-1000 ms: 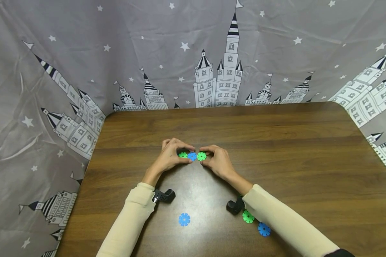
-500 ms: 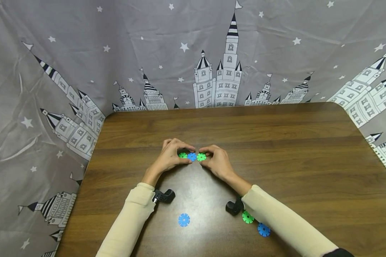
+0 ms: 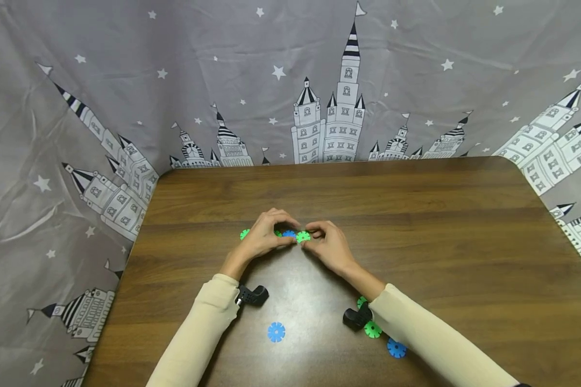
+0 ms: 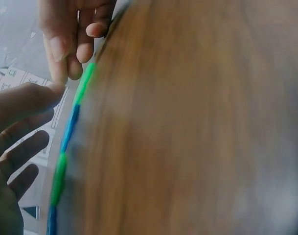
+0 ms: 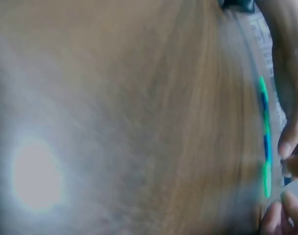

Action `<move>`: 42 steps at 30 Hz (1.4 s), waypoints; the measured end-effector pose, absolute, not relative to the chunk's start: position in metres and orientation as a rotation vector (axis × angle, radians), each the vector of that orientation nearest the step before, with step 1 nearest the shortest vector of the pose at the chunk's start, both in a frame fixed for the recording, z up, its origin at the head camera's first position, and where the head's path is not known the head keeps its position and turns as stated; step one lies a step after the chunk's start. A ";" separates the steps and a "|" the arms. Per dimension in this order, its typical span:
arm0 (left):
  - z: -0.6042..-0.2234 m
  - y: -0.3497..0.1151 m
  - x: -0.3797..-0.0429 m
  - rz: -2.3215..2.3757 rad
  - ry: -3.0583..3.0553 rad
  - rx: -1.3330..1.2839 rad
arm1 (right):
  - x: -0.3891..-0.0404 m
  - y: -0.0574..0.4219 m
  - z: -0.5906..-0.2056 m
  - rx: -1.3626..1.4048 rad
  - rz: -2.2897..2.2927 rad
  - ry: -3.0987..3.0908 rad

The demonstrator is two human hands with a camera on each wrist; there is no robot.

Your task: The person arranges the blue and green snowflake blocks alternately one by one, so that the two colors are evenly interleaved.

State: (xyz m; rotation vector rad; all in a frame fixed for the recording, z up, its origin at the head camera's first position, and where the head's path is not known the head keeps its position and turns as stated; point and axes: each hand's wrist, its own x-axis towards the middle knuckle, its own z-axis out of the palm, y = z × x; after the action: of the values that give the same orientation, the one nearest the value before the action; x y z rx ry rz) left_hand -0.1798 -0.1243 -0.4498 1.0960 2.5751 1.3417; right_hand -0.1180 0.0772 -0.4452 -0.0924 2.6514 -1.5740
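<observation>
Your left hand (image 3: 261, 240) and right hand (image 3: 330, 248) meet near the table's (image 3: 440, 258) centre, over a flat chain of snowflake discs (image 3: 290, 234) lying on the wood. From the head cam you see the chain run 9-to-3 o'clock: a green end disc (image 3: 244, 234) pokes out at 9 o'clock of your L hand, then a blue disc (image 3: 288, 234) in the gap btw the hands, then a green disc (image 3: 303, 236) at 3 o'clock of it.

L hand: fingers curled over the chain, thumb and index tips pinching near the blue disc; the L wrist cam shows the thumb (image 4: 26, 100) right against the chain's edge, other fingers loosely spread below it.

R hand: thumb and index pinch the green disc at the chain's 3 o'clock end; the R wrist cam, blurry, shows fingertips (image 5: 288, 147) touching the chain edge-on. Remaining R fingers curled in, not spread.

Loose pcs, well apart from the chain, toward 6 o'clock: a lone blue disc (image 3: 276, 332) btw your forearms; a second green disc (image 3: 372, 329) and a second blue disc (image 3: 396, 348) just beside your R sleeve (image 3: 431, 338). Another green bit by the R wrist cam (image 3: 355, 317) is partly hidden. L wrist cam (image 3: 253, 295) sits under your L sleeve (image 3: 198, 333). Castle-print cloth (image 3: 290, 80) hangs behind the table at 12 o'clock.
</observation>
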 end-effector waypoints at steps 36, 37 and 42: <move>-0.451 -0.103 -0.178 1.076 2.580 1.111 | -0.007 0.052 -0.444 -1.060 -1.158 2.452; -0.451 -0.103 -0.178 1.075 2.583 1.116 | -0.007 0.051 -0.444 -1.072 -1.153 2.458; -0.452 -0.103 -0.178 1.074 2.594 1.123 | -0.006 0.048 -0.447 -1.104 -1.149 2.465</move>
State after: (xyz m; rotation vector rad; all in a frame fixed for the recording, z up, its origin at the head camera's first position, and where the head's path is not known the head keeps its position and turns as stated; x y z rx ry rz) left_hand -0.1778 -0.1030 -0.4518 1.1228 2.5936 1.0738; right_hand -0.0061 0.0483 -0.4468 -1.1041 2.4654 -1.1490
